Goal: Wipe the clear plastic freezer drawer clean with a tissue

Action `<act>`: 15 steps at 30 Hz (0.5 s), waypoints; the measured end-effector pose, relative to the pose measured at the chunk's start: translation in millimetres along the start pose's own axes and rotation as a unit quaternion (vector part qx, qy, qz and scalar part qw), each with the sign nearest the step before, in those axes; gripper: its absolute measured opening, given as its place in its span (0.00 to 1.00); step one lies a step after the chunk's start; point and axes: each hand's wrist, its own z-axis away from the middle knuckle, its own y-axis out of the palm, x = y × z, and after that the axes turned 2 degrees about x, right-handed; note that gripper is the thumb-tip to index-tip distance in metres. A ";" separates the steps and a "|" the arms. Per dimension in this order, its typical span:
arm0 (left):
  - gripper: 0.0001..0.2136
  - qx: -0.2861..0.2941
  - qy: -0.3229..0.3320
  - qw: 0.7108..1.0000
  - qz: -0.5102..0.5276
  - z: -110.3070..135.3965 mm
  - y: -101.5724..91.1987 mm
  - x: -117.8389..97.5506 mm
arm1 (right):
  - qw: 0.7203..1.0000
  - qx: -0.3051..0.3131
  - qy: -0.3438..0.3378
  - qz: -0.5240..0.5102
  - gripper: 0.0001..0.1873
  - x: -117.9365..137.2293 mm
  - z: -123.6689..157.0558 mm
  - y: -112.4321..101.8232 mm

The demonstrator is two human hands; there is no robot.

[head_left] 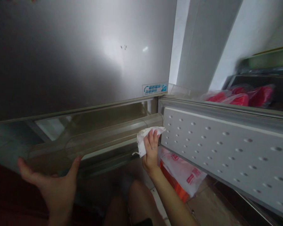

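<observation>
A steel fridge door (80, 53) fills the upper left, with a clear plastic drawer (103, 135) pulled out beneath it. My left hand (54, 185) is spread, its thumb and fingers braced against the drawer's left front corner. My right hand (151, 150) presses a crumpled white cloth (145, 138) against the drawer's right end, next to a white panel (226, 147) dotted with small holes.
A blue sticker (155, 88) sits at the door's lower right corner. Red packages in clear bags (240, 97) lie in an open compartment at the right. A white and orange plastic bag (184, 175) rests on the tiled floor below the panel. My knee (139, 197) shows at the bottom.
</observation>
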 end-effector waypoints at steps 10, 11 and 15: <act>0.50 0.003 -0.024 1.000 0.009 0.8 0.2 -2.7 | 0.992 -0.050 0.116 -0.014 0.32 19.8 -26.1 4.7; 0.50 0.002 -0.026 1.000 0.008 0.9 0.2 -2.3 | 0.993 -0.039 0.110 -0.014 0.33 28.1 -26.9 7.2; 0.50 -0.002 -0.025 1.000 0.012 1.7 0.4 -1.7 | 0.998 0.031 0.055 -0.012 0.37 68.8 -28.0 20.4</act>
